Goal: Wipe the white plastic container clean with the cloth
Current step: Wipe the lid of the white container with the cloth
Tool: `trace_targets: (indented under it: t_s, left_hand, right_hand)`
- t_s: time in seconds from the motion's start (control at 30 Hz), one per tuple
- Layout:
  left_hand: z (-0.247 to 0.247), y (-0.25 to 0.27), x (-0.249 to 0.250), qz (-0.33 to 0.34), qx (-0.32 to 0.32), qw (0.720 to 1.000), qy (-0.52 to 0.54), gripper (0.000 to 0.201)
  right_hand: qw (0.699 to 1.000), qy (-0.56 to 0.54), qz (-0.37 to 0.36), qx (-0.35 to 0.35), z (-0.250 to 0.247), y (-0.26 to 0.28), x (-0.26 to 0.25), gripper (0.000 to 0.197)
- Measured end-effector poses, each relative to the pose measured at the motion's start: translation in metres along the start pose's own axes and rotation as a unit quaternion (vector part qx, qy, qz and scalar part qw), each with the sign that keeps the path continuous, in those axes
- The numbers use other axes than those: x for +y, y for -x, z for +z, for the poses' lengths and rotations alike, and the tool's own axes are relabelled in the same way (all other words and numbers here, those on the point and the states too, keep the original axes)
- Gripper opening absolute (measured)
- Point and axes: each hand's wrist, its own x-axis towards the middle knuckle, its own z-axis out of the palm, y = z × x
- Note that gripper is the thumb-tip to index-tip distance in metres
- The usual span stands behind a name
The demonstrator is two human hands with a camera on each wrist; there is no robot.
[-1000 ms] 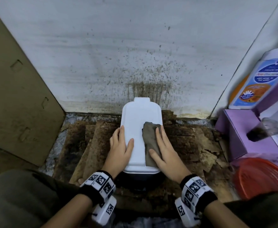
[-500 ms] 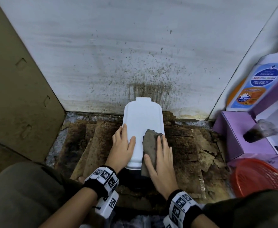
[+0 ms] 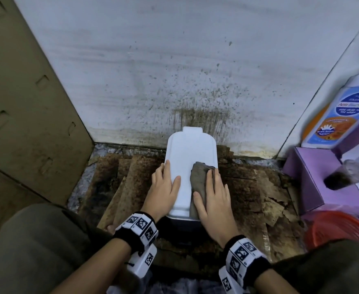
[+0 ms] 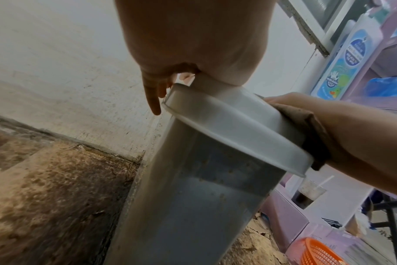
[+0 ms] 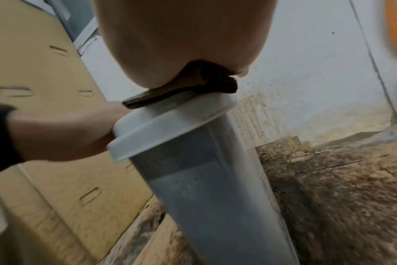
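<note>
The container (image 4: pixel 193 206) is a tall translucent grey tub with a white lid (image 3: pixel 187 153), standing on the floor against the wall. A folded grey-brown cloth (image 3: pixel 197 183) lies on the right side of the lid. My right hand (image 3: pixel 213 194) presses flat on the cloth, fingers straight. My left hand (image 3: pixel 163 187) rests on the lid's left edge, thumb on top and fingers hanging over the side. In the right wrist view the cloth (image 5: pixel 188 91) is squeezed between my palm and the lid (image 5: pixel 170 122). In the left wrist view the cloth (image 4: pixel 306 123) sits under my right hand (image 4: pixel 356 136).
A dirt-spattered white wall (image 3: pixel 195 71) stands right behind the container. A cardboard panel (image 3: pixel 25 124) leans at the left. At the right are a purple box (image 3: pixel 310 179), a cup with dark drink (image 3: pixel 344 175), a soap bottle (image 3: pixel 339 111) and an orange basket (image 3: pixel 339 228). Stained brown cardboard (image 3: pixel 259 198) covers the floor.
My right hand drew the cloth toward me along the lid's right side, then pushed it a little way back toward the wall. The left hand kept its place on the lid.
</note>
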Motion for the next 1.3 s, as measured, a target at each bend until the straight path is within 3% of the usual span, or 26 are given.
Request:
trace_targets:
  t_s: [0.23, 0.4, 0.7, 0.87, 1.03, 1.3]
  left_hand:
    - [0.001, -0.001, -0.001, 0.005, 0.003, 1.0, 0.017, 0.064]
    - [-0.002, -0.003, -0.004, 0.02, 0.001, 0.999, 0.033, 0.059]
    - [-0.018, -0.005, -0.028, 0.042, -0.077, 0.994, 0.065, 0.06]
    - [-0.019, 0.001, -0.03, 0.035, -0.102, 0.989, 0.102, 0.062]
    - [-0.018, 0.003, -0.027, 0.037, -0.092, 0.994, 0.043, 0.06]
    - [-0.014, 0.001, -0.029, 0.044, -0.086, 0.995, 0.037, 0.059]
  right_hand:
    - [0.996, 0.051, 0.025, 0.062, 0.014, 0.013, -0.017, 0.069]
    - [0.992, 0.122, 0.012, 0.029, 0.0, -0.001, -0.016, 0.071]
    - [0.987, 0.15, -0.011, -0.055, -0.009, -0.056, -0.012, 0.086]
    - [0.982, 0.171, -0.053, -0.057, -0.007, -0.084, -0.005, 0.082]
    - [0.974, 0.193, -0.108, -0.051, -0.008, -0.082, -0.001, 0.071]
    - [0.986, 0.13, -0.107, -0.018, -0.001, -0.022, -0.022, 0.064]
